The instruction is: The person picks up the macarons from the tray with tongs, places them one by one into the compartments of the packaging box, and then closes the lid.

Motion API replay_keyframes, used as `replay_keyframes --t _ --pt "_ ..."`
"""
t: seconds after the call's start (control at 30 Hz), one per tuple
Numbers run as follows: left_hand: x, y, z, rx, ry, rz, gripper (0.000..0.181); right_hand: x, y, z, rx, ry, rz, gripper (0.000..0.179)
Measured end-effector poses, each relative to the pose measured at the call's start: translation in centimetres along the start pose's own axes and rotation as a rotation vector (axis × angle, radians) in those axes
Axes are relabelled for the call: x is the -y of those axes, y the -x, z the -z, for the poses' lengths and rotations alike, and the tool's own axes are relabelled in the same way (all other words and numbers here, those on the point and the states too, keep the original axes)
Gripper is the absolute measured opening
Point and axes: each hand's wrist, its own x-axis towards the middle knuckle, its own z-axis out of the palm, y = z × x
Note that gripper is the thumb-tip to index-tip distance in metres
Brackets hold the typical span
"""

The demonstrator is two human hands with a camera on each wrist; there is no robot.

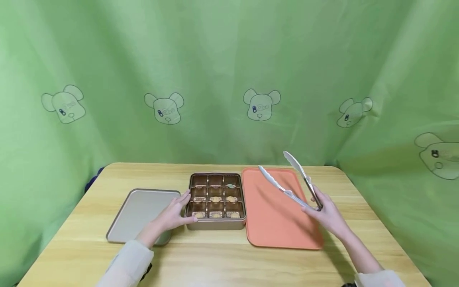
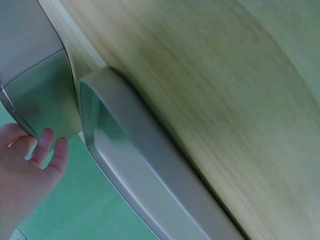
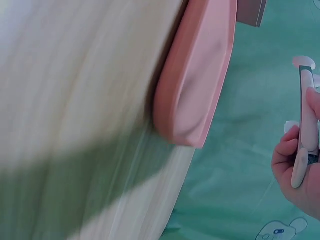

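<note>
My left hand [image 1: 172, 215] touches the near left corner of a bronze-coloured square tin [image 1: 216, 225], fingers along its left side and thumb at the front. Inside, the tin is divided into three rows of three compartments. Small tan biscuit-like pieces [image 1: 215, 199] show in several of them, and a green piece [image 1: 230, 185] lies at the back right; their exact kind is too small to tell. My right hand [image 1: 328, 215] holds metal tongs [image 1: 297, 198] by the hinged end, above an orange tray [image 1: 274, 235]. The tongs' arms are spread with nothing between them.
A shallow grey metal lid [image 1: 138, 213] lies left of the tin, partly behind my left forearm. The orange tray sits close against the tin's right side. Everything rests on a wooden table [image 1: 201, 263], with a green curtain [image 1: 215, 139] behind it.
</note>
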Motion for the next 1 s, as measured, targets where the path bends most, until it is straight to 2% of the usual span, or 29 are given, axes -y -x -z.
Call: replay_keyframes --t 0.17,0.33,0.53,0.7,1.0 --pt "0.3 0.5 0.0 -0.010 0.008 0.013 0.091 -0.5 0.5 0.7 -0.028 0.014 -0.007 0.078" --pt "0.3 0.4 0.0 -0.022 0.008 -0.002 0.090 -1.6 1.0 1.6 -0.063 0.044 -0.022 0.076" --pt "-0.1 0.2 0.0 -0.001 0.015 -0.013 0.090 -3.4 2.4 2.8 -0.115 0.112 -0.056 0.073" --pt "-0.1 0.2 0.1 -0.020 0.017 -0.020 0.090 -5.0 3.1 3.8 -0.154 0.130 -0.060 0.072" --pt "0.0 0.2 -0.2 -0.005 0.011 -0.003 0.091 -7.4 4.0 5.3 -0.153 0.164 -0.071 0.072"
